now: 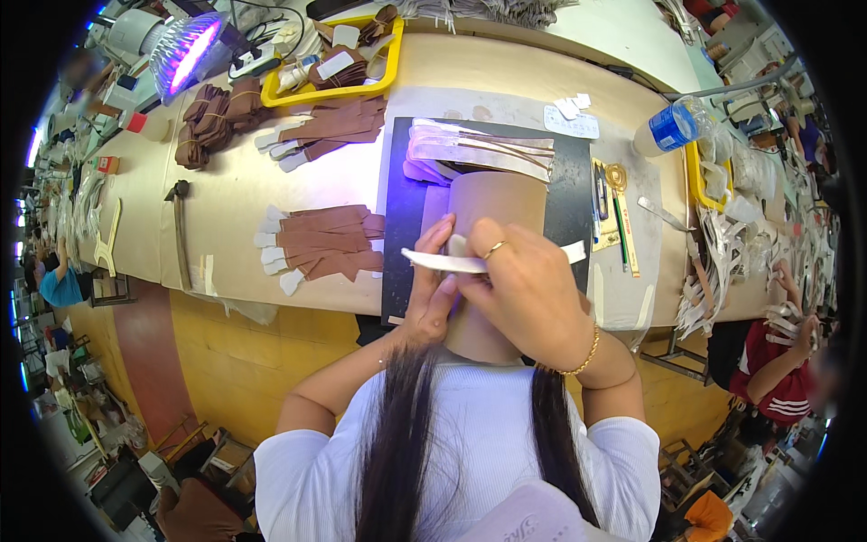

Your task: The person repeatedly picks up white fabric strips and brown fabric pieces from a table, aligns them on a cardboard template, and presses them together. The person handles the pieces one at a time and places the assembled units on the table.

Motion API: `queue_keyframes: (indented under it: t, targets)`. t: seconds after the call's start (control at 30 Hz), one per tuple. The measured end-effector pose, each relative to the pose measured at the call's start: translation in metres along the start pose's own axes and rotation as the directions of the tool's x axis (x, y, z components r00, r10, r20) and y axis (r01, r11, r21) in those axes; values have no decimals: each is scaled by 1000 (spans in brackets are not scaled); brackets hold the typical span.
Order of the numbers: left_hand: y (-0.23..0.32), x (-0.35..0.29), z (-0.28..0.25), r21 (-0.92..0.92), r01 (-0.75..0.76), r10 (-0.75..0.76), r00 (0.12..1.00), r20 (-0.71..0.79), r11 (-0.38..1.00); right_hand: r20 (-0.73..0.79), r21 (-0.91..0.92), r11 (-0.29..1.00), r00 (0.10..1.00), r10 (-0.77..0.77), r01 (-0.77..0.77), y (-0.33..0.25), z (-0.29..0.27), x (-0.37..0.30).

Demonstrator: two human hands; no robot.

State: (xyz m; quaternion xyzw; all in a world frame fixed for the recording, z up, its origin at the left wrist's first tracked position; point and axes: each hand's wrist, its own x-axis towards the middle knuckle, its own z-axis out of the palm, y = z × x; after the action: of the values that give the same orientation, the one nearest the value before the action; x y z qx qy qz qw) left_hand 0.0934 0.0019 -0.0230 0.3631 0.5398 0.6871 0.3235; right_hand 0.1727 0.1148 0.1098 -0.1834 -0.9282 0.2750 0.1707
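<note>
Two hands are seen over the black mat [575,194] — a cream strip [447,263] is pinched between thumb and curled fingers of the right hand [533,285], above the brown cylinder [498,200]. Left hand [432,285]: fingers bent behind the strip, grip can't be told. Writing is carried by a white card [582,126] at the mat's far right corner — partly covered by paper scraps [569,108]. Blue-labelled bottle [670,128] toward the bench [298,194]'s right end: print too small. Cylinder's middle and some right fingertips are hidden.

Right grip [533,291] curls close beside left grip [426,303].
</note>
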Motion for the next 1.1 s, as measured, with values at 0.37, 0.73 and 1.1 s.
queue_keyframes:
  t: [0.37, 0.73, 1.1]
  targets:
    - [59, 35, -33, -246, 446, -416, 894, 165, 861, 20, 435, 875, 974, 225, -211, 28, -28, -23]
    - [67, 38, -14, -296, 526, -504, 850, 155, 797, 199, 699, 597, 909, 367, -394, 50, -48, -40]
    - [76, 33, -31, -285, 554, -521, 833, 189, 783, 464, 475, 635, 787, 408, -609, 33, -36, -10]
